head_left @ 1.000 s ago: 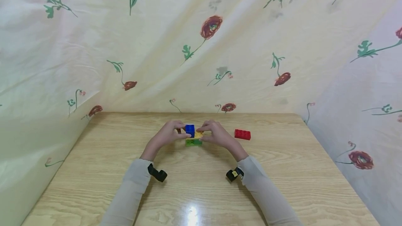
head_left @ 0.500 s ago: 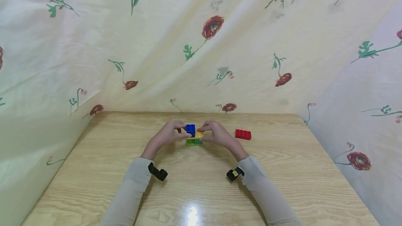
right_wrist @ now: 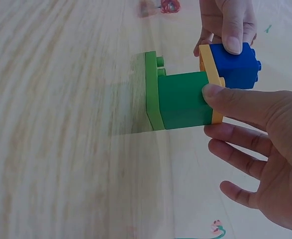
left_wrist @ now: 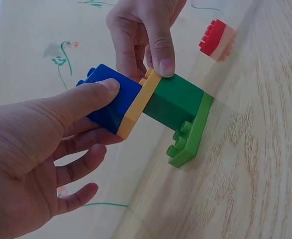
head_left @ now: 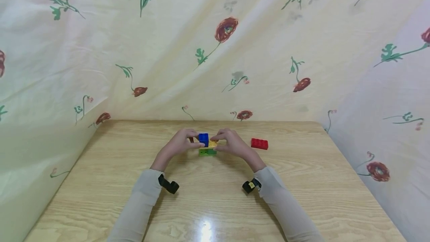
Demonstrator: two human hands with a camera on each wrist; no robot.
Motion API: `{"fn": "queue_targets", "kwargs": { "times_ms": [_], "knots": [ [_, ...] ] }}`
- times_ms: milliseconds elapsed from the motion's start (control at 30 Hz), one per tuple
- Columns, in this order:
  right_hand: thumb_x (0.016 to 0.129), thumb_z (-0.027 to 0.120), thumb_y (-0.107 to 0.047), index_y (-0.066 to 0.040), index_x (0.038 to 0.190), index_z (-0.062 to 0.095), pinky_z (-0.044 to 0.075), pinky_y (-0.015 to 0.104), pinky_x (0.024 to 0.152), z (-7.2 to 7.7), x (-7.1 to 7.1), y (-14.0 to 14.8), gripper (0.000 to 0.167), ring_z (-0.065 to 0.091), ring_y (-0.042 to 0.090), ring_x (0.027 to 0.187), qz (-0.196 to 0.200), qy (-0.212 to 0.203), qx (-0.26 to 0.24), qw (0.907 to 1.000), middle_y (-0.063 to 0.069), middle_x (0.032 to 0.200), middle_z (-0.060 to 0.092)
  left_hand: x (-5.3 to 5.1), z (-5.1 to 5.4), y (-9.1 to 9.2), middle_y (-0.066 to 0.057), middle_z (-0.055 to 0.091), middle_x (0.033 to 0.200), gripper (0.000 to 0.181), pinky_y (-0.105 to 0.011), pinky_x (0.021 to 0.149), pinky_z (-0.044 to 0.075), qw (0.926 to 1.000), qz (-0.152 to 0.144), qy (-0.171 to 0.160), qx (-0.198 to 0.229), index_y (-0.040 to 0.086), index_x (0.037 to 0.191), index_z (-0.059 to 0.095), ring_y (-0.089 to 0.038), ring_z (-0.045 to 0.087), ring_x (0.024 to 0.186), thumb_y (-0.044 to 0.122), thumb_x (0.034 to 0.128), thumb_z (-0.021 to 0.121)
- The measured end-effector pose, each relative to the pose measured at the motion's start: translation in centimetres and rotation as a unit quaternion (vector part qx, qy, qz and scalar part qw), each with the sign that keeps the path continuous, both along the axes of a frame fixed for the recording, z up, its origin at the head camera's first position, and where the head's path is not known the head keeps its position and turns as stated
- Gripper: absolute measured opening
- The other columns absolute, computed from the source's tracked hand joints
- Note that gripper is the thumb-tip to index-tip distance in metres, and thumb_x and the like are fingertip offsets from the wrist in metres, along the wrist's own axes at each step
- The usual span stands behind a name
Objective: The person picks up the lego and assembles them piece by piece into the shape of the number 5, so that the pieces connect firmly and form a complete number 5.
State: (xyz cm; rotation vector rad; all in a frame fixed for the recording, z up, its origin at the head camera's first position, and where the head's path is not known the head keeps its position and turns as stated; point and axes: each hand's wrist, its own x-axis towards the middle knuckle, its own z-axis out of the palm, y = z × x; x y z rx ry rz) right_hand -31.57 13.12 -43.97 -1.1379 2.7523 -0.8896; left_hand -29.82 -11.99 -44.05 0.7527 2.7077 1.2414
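Note:
Between the two hands stands a small stack of toy building bricks. Its base is a flat light green plate (left_wrist: pixel 191 142), with a dark green brick (right_wrist: pixel 183 100) on one end. A flat yellow plate (left_wrist: pixel 137 110) lies across the top of the dark green brick and overhangs to the left. On that overhanging end sits a blue brick (right_wrist: pixel 235 67). My left hand (head_left: pixel 179 143) pinches the blue brick between thumb and fingers. My right hand (head_left: pixel 231 143) pinches the yellow plate's right end, its thumb also against the dark green brick's top edge.
A red brick (head_left: pixel 259 143) lies studs up on the wooden table (head_left: pixel 208 193), to the right of the right hand. Behind the table's far edge hangs a flower-patterned cloth (head_left: pixel 168 47). Both wrists wear black camera straps.

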Motion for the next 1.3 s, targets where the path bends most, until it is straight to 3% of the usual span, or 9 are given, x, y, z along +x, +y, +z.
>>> {"fn": "queue_targets", "kwargs": {
  "times_ms": [500,867,1300],
  "knots": [
    [0.090,0.079,-0.017,-0.010,0.122,0.075,0.054,0.048,0.095,0.3,-0.1,-0.1,0.033,0.065,0.023,0.107,-0.007,-0.020,-0.003,0.9998,0.007,0.115,0.075,0.0,0.3,0.0,-0.004,0.073,0.097,0.026,-0.027,0.068,0.048,0.9999,0.004,0.012,-0.002,0.009,0.107,0.078,-0.014,0.059,0.081,0.029,0.0907,0.079],
    [0.091,0.078,-0.018,-0.008,0.123,0.073,0.053,0.051,0.096,0.2,-0.1,0.2,0.034,0.065,0.026,0.110,0.003,-0.022,-0.006,0.9997,0.008,0.117,0.074,0.1,0.1,0.1,-0.004,0.073,0.096,0.026,-0.028,0.068,0.049,0.9998,0.008,0.015,0.003,0.009,0.105,0.078,-0.015,0.059,0.080,0.029,0.0896,0.080],
    [0.091,0.078,-0.016,-0.003,0.131,0.067,0.051,0.056,0.096,0.5,-0.2,4.3,0.044,0.063,0.037,0.112,-0.041,-0.048,-0.007,0.9980,0.018,0.123,0.069,0.0,-0.6,0.2,-0.006,0.075,0.102,0.033,-0.028,0.070,0.049,0.9988,0.037,-0.008,0.031,0.008,0.112,0.078,-0.016,0.060,0.083,0.028,0.0868,0.083]
  ]
}}
